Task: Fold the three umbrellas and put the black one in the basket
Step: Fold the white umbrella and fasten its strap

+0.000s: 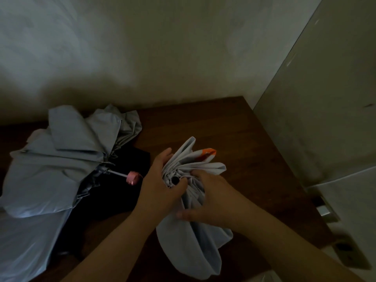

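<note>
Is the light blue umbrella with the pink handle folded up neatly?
No. The light blue umbrella with the pink handle lies collapsed but loose, its fabric bunched and spread over the brown wooden table.

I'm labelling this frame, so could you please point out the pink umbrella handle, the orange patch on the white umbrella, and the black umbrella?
pink umbrella handle (133, 178), head view, on its rounded end.
orange patch (207, 154), head view, on the canopy's printed corner.
black umbrella (120, 192), head view, on its dark fabric.

Left hand (160, 186): fingers curled round bunched cloth, thumb pressed near its centre.
Right hand (205, 200): palm down, fingers gripped the same folds, thumb stretched leftward.
Forearms: bare, both reached forward.
</note>
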Motion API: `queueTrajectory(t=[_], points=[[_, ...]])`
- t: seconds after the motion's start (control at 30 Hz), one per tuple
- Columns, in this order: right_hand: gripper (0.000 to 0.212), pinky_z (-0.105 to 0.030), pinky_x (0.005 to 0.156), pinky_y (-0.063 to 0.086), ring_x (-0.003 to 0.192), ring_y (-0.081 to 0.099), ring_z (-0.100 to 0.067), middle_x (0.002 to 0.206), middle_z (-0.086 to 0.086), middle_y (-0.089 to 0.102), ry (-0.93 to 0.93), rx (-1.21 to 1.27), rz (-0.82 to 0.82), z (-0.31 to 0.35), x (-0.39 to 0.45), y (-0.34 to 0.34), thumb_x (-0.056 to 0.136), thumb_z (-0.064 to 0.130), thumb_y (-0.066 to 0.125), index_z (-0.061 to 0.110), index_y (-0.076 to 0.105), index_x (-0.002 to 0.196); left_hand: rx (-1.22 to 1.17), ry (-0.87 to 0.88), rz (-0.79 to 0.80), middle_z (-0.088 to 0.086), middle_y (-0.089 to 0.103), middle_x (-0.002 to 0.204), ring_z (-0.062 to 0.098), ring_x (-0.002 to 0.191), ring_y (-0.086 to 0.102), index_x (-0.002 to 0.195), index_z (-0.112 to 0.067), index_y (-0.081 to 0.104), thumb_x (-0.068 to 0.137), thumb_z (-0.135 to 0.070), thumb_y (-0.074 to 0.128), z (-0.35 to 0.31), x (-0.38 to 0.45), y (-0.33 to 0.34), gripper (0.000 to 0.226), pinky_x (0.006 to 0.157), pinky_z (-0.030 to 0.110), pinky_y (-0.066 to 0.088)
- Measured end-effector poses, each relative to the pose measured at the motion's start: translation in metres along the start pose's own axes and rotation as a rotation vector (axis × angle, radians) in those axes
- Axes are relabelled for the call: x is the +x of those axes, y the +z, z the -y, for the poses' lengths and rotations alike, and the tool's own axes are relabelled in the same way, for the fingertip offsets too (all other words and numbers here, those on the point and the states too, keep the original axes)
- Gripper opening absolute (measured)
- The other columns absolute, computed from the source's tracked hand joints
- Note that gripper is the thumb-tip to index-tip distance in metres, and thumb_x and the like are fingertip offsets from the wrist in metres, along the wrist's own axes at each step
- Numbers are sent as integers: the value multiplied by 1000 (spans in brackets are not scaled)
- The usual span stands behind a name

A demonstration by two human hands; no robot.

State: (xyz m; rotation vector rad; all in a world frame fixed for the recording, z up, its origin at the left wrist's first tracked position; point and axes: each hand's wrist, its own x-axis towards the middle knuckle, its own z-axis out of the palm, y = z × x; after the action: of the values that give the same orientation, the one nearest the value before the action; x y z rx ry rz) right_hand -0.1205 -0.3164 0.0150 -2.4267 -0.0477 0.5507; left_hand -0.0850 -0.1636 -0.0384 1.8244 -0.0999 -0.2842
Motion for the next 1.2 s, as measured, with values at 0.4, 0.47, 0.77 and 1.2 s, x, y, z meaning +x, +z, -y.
queueTrajectory(t=[0.4,0.47,0.77,1.2], points=[[38,-11,91,36,119,49,-9,135,1,51,-61,166,-98,8,15,13,97,18,49,21,44,134,24,-95,15,-11,57,107,-3,90,61,103,-34,47,80,-17,86,5,5,-9,48,69,10,51],[38,-8,87,37,120,49,-9,135,1,51,-46,202,-79,6,17,9,96,12,48,21,43,134,30,-127,128,-8,62,113,-5,91,66,103,-39,48,75,-14,89,9,3,-17,55,70,10,55],[33,-2,85,38,98,48,0,112,7,48,-253,91,-197,12,27,3,89,-1,51,13,49,119,313,-67,194,-29,54,89,-2,101,55,126,-22,61,86,-9,82,14,11,-30,47,74,-7,41],[56,-24,93,42,115,46,-8,135,6,42,-28,-138,-119,30,8,-25,95,43,43,44,15,144,-149,-71,-226,-8,67,108,18,111,65,127,-13,65,90,-12,79,-42,38,-19,40,98,34,51]])
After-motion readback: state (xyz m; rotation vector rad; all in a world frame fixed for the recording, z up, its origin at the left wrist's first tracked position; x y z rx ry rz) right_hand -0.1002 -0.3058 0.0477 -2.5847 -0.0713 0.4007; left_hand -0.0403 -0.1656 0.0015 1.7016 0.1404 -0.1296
